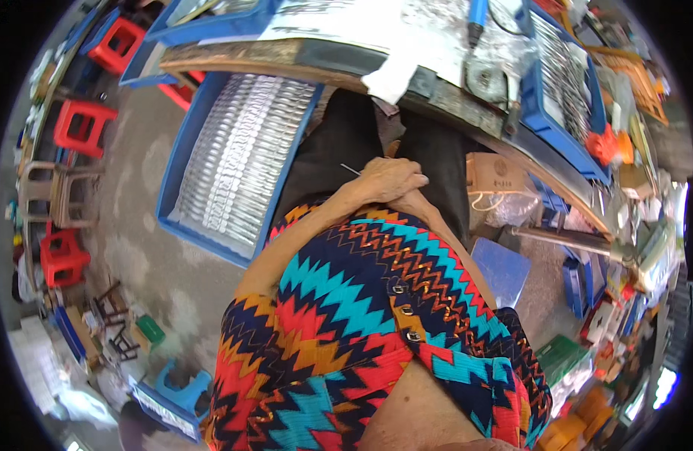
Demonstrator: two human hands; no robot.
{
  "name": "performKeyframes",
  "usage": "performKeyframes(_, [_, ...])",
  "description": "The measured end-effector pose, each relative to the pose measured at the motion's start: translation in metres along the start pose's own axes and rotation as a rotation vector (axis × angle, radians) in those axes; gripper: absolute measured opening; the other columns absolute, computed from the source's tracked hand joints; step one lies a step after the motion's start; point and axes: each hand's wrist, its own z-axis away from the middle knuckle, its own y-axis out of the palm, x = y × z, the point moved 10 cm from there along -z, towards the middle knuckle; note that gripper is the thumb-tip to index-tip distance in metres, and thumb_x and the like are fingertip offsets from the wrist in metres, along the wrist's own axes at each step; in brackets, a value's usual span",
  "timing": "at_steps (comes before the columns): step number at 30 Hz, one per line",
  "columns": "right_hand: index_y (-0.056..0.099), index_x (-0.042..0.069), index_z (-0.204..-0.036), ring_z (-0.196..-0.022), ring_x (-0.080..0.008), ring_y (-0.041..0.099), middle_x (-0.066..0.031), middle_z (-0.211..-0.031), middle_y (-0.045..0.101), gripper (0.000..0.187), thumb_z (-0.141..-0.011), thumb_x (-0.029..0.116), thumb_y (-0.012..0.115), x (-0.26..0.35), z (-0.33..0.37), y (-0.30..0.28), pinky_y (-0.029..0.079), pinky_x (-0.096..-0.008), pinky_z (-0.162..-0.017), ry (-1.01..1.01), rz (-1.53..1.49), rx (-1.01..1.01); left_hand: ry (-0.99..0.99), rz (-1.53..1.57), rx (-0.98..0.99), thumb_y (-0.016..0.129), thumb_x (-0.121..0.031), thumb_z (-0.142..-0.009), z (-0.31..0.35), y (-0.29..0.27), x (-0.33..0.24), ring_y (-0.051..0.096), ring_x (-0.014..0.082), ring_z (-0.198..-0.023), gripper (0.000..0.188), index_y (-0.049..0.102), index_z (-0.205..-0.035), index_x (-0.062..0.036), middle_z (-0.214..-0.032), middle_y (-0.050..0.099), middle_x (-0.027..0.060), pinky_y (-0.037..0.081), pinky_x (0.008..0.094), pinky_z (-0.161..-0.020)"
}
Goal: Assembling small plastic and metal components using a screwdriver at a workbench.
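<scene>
Seated person's left hand (391,180) lies curled over the right hand (415,201) in the lap, pinching a thin wire (351,169) that pokes out toward ten o'clock. Right hand's grip is hidden. Blue tray (182,161) at nine o'clock.

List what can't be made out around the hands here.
Head view only:
- Right hand: mostly covered by the left hand, so its grip is hidden.
- Thin metal pin: too small to identify; its lower end vanishes under the fingers.
- Blue tray: its shiny rows are too fine to identify.
</scene>
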Motion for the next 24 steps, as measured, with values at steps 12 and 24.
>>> performKeyframes(12, [0.049,0.008,-0.115,-0.104,-0.0199,0.048,-0.0102,-0.113,0.050,0.030,-0.089,0.022,0.043,-0.002,0.021,0.035,0.039,-0.0306,-0.087,0.210,-0.470,0.262,-0.068,-0.144,0.130,0.036,-0.037,-0.089,0.004,0.007,-0.011,0.058,0.0338,-0.082,0.039,0.060,-0.089,-0.0062,-0.084,0.061,0.0172,0.044,0.0439,-0.073])
performKeyframes(24, [0.045,0.007,-0.117,-0.104,-0.0192,0.044,-0.0107,-0.113,0.048,0.036,-0.086,0.023,0.052,-0.031,0.051,0.041,0.038,-0.0287,-0.090,0.511,-1.160,-0.088,0.226,-0.229,0.062,0.047,-0.029,-0.085,0.009,0.016,-0.045,0.051,0.0275,-0.092,0.032,0.061,-0.096,-0.0033,-0.092,0.059,0.0107,0.037,0.0402,-0.084])
